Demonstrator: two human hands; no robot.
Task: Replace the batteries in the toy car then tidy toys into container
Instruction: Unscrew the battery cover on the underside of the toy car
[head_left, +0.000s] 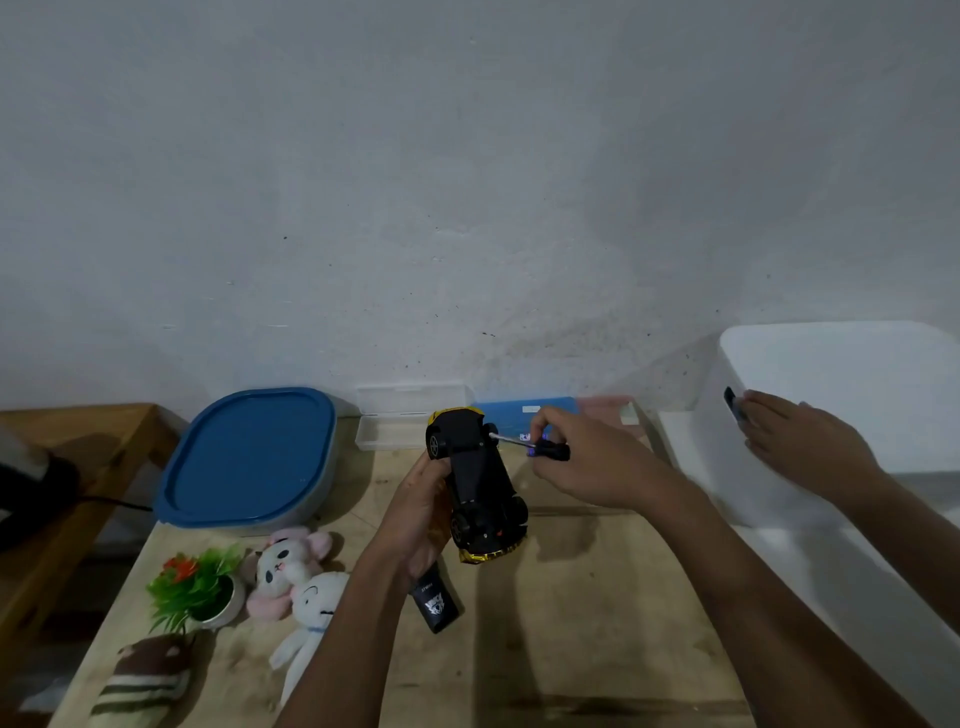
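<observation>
The toy car (475, 480), yellow with a black underside, is held upside down above the wooden table (597, 623) by my left hand (415, 514), which grips its side. My right hand (587, 462) holds a small dark-handled screwdriver (540, 447); its metal tip touches the car's underside near the far end. A grey container with a blue lid (249, 457) stands at the back left. Two white plush toys (301, 577) and a brown striped plush (145, 680) lie at the table's front left.
A black remote-like object (435, 605) lies under my left wrist. A small potted fake plant (200, 587) stands by the plush toys. A clear plastic box (395, 421) and a blue box (514, 413) sit against the wall. Another hand (800, 441) rests on a white bin (841, 374) at right.
</observation>
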